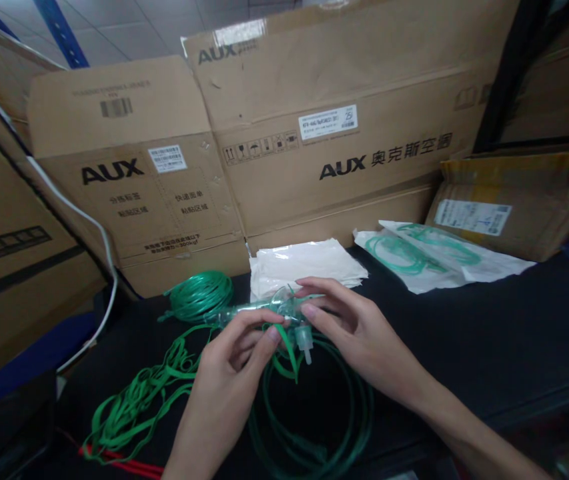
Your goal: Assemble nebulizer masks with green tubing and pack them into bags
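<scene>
Both hands meet over a black table, pinching a clear plastic mask piece with a small white connector hanging below it. My left hand grips it from below with thumb and fingertips. My right hand closes on it from the right, fingers curled. A green elastic strap dangles between the hands. Under them loops of green tubing lie on the table.
A coil of green tubing and a pile of green straps lie to the left. Empty clear bags sit behind the hands, bagged tubing sets to the right. Large cardboard boxes wall off the back.
</scene>
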The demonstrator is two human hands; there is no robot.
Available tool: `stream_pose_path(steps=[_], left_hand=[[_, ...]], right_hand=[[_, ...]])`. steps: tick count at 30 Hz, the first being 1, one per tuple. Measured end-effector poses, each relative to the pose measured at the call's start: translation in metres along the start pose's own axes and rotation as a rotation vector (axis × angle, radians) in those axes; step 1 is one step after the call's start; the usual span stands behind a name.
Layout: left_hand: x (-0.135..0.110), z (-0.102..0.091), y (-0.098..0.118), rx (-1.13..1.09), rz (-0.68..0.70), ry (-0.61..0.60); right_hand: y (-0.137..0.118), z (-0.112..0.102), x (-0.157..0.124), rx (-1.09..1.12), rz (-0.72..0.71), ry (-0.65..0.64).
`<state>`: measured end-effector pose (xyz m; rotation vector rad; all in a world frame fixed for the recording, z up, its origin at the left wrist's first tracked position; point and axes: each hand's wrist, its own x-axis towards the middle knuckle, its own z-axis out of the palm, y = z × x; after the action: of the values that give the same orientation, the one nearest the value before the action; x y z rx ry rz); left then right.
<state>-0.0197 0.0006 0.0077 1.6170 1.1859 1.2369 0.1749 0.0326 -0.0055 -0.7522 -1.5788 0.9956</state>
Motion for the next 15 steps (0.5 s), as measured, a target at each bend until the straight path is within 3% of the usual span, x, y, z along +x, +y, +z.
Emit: stream_pose_path(steps=[2,4,8,12,15], left_hand=[[0.000,0.002,0.000,-0.186,-0.081,0.010],[0.001,0.004,0.000,-0.345,-0.155,0.018],[0.001,0.007,0.000,-0.516,-0.275,0.015],[0.003,0.008,0.000,-0.528,-0.301,-0.009],[0.005,0.004,-0.001,-0.375,-0.271,-0.046]], right_hand=[[-0.006,-0.005,-0.003,-0.140,-0.140,-0.036],[-0.011,-0.009,-0.004,-0.262,-0.240,-0.161],[-0.013,-0.010,-0.003,-0.217,-0.335,-0.343],[-0.007,-0.005,0.000,-0.167,-0.296,-0.261],[-0.007,-0.006,0.002,-0.161,-0.260,-0.205]])
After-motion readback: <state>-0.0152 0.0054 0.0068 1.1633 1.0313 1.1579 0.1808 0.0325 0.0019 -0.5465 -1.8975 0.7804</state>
